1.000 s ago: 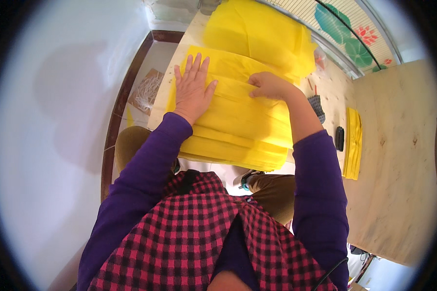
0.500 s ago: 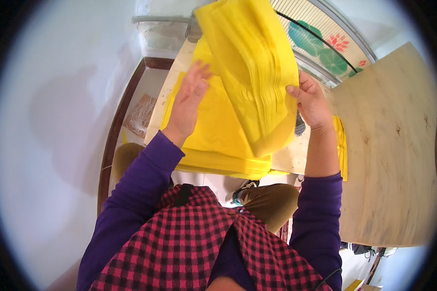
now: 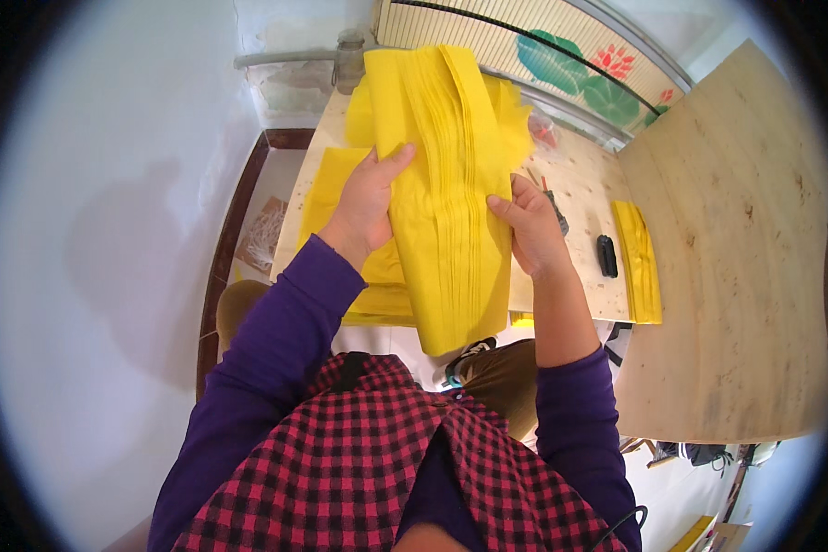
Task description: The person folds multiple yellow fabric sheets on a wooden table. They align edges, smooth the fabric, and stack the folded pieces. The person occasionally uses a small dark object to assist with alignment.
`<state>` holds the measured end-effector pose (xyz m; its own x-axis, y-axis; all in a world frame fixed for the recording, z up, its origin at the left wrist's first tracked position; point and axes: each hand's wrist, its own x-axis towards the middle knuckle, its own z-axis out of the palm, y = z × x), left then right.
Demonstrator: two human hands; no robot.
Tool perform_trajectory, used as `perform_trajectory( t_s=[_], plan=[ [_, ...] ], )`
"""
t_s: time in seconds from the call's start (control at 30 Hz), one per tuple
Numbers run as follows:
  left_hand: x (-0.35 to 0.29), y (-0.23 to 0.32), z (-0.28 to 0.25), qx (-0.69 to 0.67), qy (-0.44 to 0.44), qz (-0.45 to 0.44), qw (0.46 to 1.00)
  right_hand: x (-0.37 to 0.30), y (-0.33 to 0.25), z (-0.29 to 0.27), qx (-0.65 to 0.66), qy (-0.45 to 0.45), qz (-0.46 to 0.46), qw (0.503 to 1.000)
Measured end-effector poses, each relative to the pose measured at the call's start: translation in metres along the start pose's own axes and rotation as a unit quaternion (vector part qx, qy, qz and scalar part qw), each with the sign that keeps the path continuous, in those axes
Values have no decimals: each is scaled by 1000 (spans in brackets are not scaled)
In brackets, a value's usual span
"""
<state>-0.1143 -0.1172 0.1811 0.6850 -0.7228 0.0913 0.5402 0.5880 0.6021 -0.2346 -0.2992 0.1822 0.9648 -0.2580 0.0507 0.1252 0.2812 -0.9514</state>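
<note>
My left hand (image 3: 363,202) is gripping the left edge of a thick yellow bundle (image 3: 442,198), the thumb lying along the front and the fingers mostly hidden behind it. My right hand (image 3: 535,225) is pinching the right edge a little nearer to me, thumb in front, fingers curling round the side. Between them the bundle is standing tilted, its many thin layers showing as wavy ridges down the middle, and its lower end is reaching past the near edge of the bench (image 3: 575,179). To hold it well, I judge, both hands should be pressing evenly, catching every layer, so that no inner sheet is slipping or creasing. Because the ridges are looking uneven, small taps and light side pressure would suit better than hard squeezing. Behind it to the left, a flat yellow stack (image 3: 329,189) is lying on the bench; beyond, a loose yellow pile (image 3: 508,120) is spreading. Farther right, a small black object (image 3: 606,257) is resting beside a folded yellow strip (image 3: 637,262).
</note>
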Motion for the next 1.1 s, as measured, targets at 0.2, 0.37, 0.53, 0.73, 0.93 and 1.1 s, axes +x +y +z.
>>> perform_trajectory(
  t_s=[0.2,0.37,0.53,0.73,0.93,1.1],
  plan=[
    [-4,-14,-4,-35,-1,-25,999,-16,9,-8,4,-8,45,999],
    [-3,-23,-2,-22,28,-36,999,-29,18,-20,29,-23,60,998],
    [-1,-36,0,-9,3,-50,999,-64,38,-45,139,-64,120,981],
    [5,-80,13,19,22,-116,993,-116,53,-66,129,44,144,980],
    [29,-144,37,33,-36,-220,974,-166,47,-98,88,169,120,974],
    [44,-190,80,65,-133,-276,950,-213,35,-137,106,216,35,970]
  ],
)
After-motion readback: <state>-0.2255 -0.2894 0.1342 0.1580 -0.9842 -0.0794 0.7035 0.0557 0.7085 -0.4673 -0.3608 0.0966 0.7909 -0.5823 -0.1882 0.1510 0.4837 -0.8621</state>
